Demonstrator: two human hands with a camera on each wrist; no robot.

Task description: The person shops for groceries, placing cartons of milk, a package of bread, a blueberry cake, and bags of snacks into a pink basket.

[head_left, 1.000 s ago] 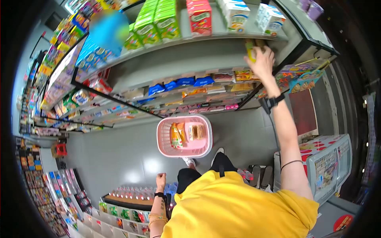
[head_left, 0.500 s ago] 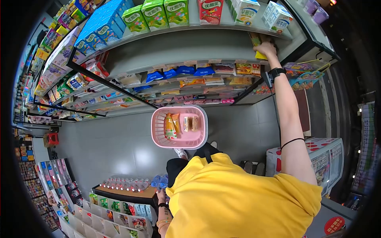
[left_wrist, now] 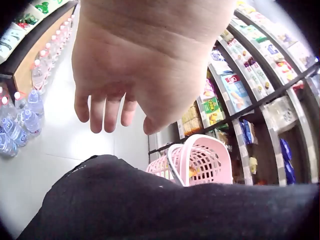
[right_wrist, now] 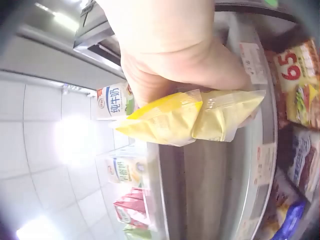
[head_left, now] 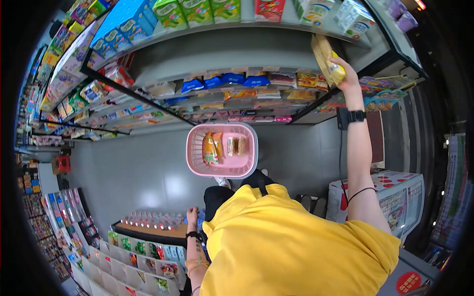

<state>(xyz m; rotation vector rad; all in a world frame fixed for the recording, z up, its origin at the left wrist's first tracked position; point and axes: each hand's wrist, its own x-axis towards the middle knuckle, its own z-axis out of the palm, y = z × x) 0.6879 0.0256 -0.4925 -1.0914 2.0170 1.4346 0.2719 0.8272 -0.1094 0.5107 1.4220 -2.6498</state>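
My right hand [head_left: 349, 75] grips yellow plastic food packets [head_left: 337, 73] in front of the gap under the top shelf, at the right end of the rack. In the right wrist view two packets [right_wrist: 160, 122] lie side by side under the palm, their crimped ends showing; what is inside them I cannot tell. My left hand [head_left: 192, 215] hangs low beside the dark trousers. Its fingers [left_wrist: 111, 115] are loose and hold nothing in the left wrist view. A pink basket [head_left: 253, 140] in front of the legs contains orange bags [head_left: 210, 150] and wrapped sandwiches [head_left: 236, 146].
Milk cartons [head_left: 316, 12] and green drink boxes [head_left: 197, 12] line the top shelf [head_left: 222, 28]. Blue packets [head_left: 232, 79] fill a shelf lower down. Water bottles [head_left: 153, 220] stand on a low stand behind left; a chest freezer [head_left: 380, 197] is at the right.
My right hand has drawn the packets out from the shelf gap toward me. The left hand has stayed low beside the body, shifting slightly. The basket sits a little higher in the head view.
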